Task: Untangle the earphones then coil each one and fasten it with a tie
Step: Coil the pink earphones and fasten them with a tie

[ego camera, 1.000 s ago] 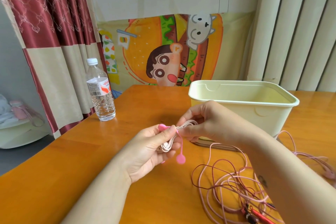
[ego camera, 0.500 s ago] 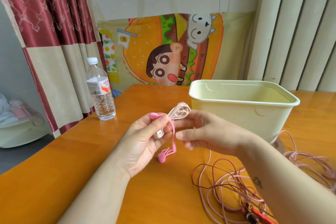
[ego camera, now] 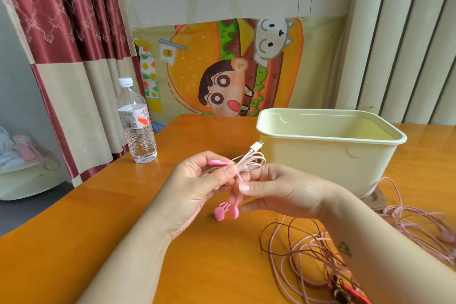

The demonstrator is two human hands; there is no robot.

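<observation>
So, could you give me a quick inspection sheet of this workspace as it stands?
Surface: orange wooden table, glossy.
Job's things: coiled pink earphone, plug sticking up; pink tie on it, rabbit-shaped end dangling.
Clutter: water bottle at left; cream tub at right.
Grips: left hand pinches the coil and the tie's top end; right hand pinches the tie's strap.
Cables: tangled pink and dark red cords on the table at right.
Surroundings: red-and-beige curtain, cartoon burger cloth.

Small dark tattoo (ego camera: 344, 249), right forearm (ego camera: 385, 261)
</observation>
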